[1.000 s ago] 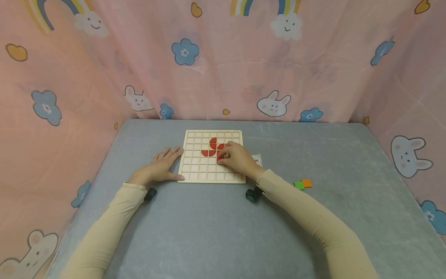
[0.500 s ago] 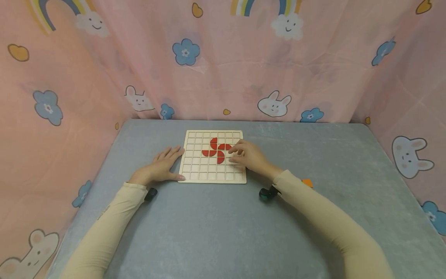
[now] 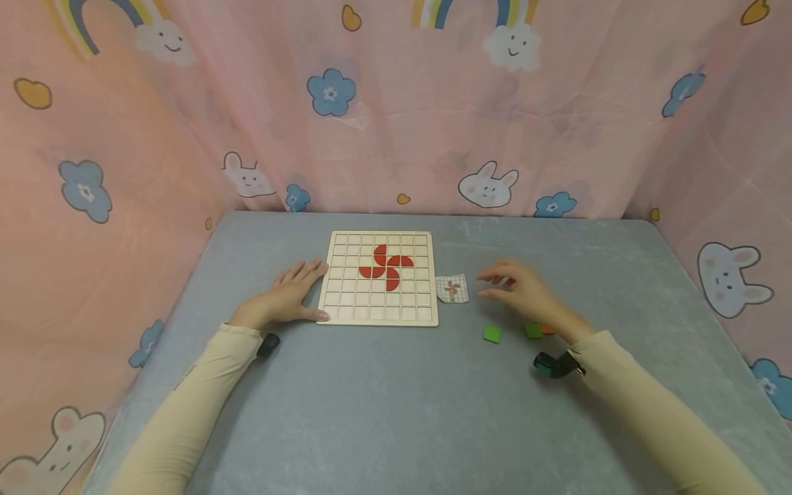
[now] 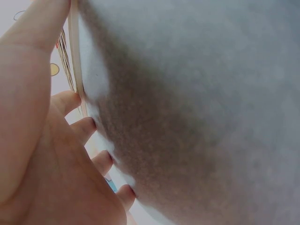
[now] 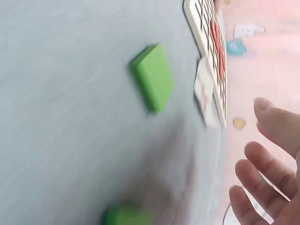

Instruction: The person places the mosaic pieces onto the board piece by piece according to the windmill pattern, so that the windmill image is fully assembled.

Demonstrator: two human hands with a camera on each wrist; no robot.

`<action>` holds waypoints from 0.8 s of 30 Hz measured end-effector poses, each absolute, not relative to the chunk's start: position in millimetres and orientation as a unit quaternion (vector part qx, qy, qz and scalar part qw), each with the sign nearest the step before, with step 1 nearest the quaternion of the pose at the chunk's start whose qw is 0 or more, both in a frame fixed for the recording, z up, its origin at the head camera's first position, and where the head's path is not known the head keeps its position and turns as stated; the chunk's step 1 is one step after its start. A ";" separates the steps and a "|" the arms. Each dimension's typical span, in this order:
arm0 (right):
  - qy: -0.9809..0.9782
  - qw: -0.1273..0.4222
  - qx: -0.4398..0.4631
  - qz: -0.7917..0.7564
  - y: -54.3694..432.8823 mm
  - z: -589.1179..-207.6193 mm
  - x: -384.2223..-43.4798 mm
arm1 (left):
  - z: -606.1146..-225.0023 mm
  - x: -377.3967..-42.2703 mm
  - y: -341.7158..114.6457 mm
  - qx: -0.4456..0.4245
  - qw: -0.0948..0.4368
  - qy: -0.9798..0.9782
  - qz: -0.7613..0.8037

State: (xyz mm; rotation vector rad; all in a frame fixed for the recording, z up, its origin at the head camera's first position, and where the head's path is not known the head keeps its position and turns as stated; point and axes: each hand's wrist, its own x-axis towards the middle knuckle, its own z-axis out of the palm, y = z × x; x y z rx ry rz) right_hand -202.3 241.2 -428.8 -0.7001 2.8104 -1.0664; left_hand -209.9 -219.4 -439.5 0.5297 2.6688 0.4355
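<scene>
A square wooden grid board [image 3: 346, 297] lies on the table, with red rounded pieces [image 3: 392, 278] set in a pinwheel pattern near its middle. My left hand [image 3: 278, 295] rests spread at the board's left edge, thumb and fingertips touching it. Right of the board, my right hand [image 3: 520, 292] hovers over the table with relaxed fingers and nothing between them. Near that hand lie a green square tile [image 3: 491, 334], another green tile [image 3: 533, 331] and an orange tile [image 3: 548, 329] partly hidden by the hand. In the right wrist view, the green tile [image 5: 153, 77] shows as a thick block.
A small paper card [image 3: 452, 289] with a printed grid and a red pinwheel lies against the board's right edge. The grey table [image 3: 383, 412] is backed by a pink patterned curtain [image 3: 396, 124].
My right hand has left the red pieces and moved right, off the board, uncovering the card and a green tile. My left hand has stayed at the board's edge.
</scene>
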 end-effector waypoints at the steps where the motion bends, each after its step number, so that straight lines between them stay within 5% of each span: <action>1: 0.910 0.025 -0.226 -0.346 248.3 -430.2 -199.3 | -439.6 -210.0 -219.4 0.189 0.192 0.951 0.154; 16: 0.909 -0.005 -0.245 -0.339 317.5 -447.3 -165.6 | -439.2 -209.3 -219.8 0.187 0.192 0.951 0.156; 24: 0.921 0.038 -0.202 -0.330 334.4 -454.8 -157.6 | -437.5 -208.1 -218.6 0.189 0.193 0.950 0.157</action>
